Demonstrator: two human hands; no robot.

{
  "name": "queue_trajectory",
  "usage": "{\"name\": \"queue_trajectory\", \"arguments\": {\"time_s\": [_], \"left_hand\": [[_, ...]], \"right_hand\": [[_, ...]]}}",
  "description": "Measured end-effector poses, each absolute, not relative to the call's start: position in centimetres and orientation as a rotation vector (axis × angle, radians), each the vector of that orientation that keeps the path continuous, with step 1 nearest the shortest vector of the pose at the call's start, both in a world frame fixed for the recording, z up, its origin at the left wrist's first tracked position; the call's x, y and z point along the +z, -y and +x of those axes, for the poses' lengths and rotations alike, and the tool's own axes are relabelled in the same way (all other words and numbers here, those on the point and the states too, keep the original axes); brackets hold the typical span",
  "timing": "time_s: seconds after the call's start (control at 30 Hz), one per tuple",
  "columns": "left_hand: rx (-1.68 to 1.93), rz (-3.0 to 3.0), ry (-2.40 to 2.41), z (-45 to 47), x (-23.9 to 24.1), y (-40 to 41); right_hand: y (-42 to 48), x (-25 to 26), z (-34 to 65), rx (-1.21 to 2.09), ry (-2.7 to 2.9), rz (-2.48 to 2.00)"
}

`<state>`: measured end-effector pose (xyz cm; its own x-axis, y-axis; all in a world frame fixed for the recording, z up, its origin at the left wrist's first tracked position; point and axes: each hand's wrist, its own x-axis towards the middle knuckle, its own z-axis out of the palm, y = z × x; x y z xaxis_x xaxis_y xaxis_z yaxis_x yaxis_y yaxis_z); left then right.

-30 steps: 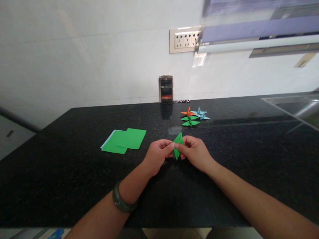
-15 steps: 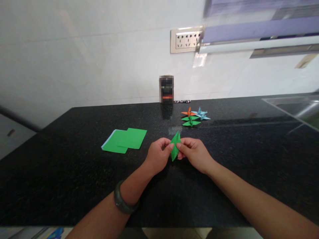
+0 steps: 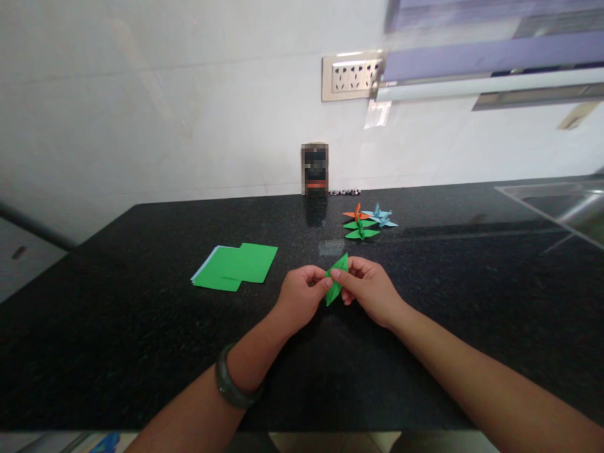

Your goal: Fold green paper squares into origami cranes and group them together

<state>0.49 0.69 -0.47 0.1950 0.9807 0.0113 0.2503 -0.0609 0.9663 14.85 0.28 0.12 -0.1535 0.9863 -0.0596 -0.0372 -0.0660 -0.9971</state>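
A folded piece of green origami paper [image 3: 336, 290], narrow and diamond-like, is held above the dark countertop between my hands. My left hand [image 3: 302, 294] pinches its left edge with thumb and forefinger. On the other side, my right hand [image 3: 370, 286] grips it, the thumb laid across its front face. Fingers behind the paper are partly hidden. Beyond my hands lie several folded paper cranes: green ones [image 3: 362, 233], an orange one [image 3: 357, 214] and light blue ones [image 3: 380, 215]. To the left are flat green paper squares [image 3: 250, 263], with pale blue edges showing beneath.
A dark upright object [image 3: 314, 168], pixelated, leans at the white wall with a beaded strap [image 3: 345, 192] beside it. A metal sink [image 3: 566, 204] is set into the countertop [image 3: 141, 340] at far right. A socket panel [image 3: 352, 77] is on the wall.
The green folded paper has tilted, its upper tip swinging to the right. My right thumb has shifted slightly left and up across it. The cranes and paper squares stay put.
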Motion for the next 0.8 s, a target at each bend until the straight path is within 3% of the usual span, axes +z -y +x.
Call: {"name": "queue_trajectory", "arguments": {"time_s": [0.23, 0.53, 0.7, 0.8], "left_hand": [[0.953, 1.471, -1.130, 0.53, -0.47, -0.63], [0.860, 0.780, -0.662, 0.80, 0.27, -0.28], [0.745, 0.719, -0.583, 1.03, 0.35, -0.07], [0.887, 0.787, -0.736, 1.13, 0.07, -0.27]], "right_hand": [[-0.27, 0.13, 14.83, 1.284, 1.268, -1.186], [-0.49, 0.31, 15.19, 1.623, 1.070, -0.883], [-0.41, 0.04, 15.39, 1.485, 1.282, -0.876], [-0.68, -0.23, 15.42, 1.368, 1.265, -0.971]]}}
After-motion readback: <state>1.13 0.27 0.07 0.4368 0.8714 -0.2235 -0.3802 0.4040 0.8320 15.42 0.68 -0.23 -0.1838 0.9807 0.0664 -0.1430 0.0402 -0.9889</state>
